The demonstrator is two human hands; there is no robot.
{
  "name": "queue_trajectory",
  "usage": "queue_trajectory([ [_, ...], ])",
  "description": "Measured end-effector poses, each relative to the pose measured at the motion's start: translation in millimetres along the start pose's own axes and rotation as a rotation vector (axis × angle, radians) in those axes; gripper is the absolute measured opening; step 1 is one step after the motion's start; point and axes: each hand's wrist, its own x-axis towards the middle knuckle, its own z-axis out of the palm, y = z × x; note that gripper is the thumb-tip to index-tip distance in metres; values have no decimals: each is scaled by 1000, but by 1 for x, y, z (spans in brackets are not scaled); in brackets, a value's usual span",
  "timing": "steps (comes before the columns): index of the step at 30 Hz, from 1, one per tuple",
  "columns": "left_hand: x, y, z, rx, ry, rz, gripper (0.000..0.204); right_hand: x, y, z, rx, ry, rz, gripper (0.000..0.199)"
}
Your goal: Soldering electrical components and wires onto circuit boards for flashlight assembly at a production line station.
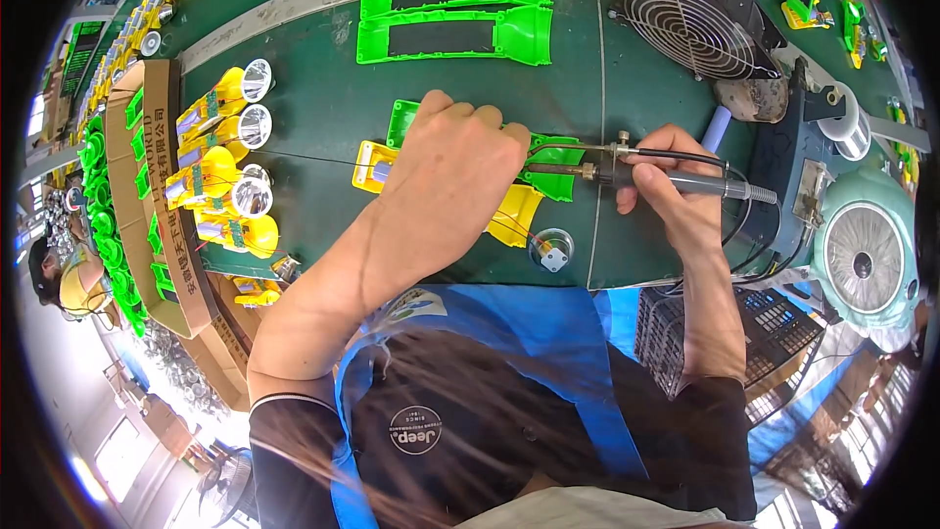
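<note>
My right hand is closed around the grey handle of a soldering iron, which has a thin metal feed tube and black cable along it. The iron's tip reaches left, to the edge of my left hand. My left hand is curled, knuckles up, over a yellow plastic lamp housing and a green plastic shell; its fingertips and whatever they pinch are hidden. Close to the housing's lower end lies a round reflector with a small white plate, joined by thin wires.
Two green shells with black panels lie at the back. Yellow lamp assemblies with silver reflectors stand left, beside a cardboard box. A black fan, solder spool and dark stand occupy the right, near a pale green fan.
</note>
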Motion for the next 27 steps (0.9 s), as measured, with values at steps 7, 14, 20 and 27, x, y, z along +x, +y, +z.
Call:
queue_trajectory([
  [7,-1,1,3,25,9,-18,2,5,-9,0,-19,-24,31,14],
  [14,3,5,4,66,-6,-47,2,4,-17,-10,-179,14,-51,17],
  [20,5,7,4,43,31,-12,3,-59,-10,-35,161,490,-533,29],
  [27,-4,0,6,29,47,15,4,-67,-23,-46,-540,1001,-712,24],
])
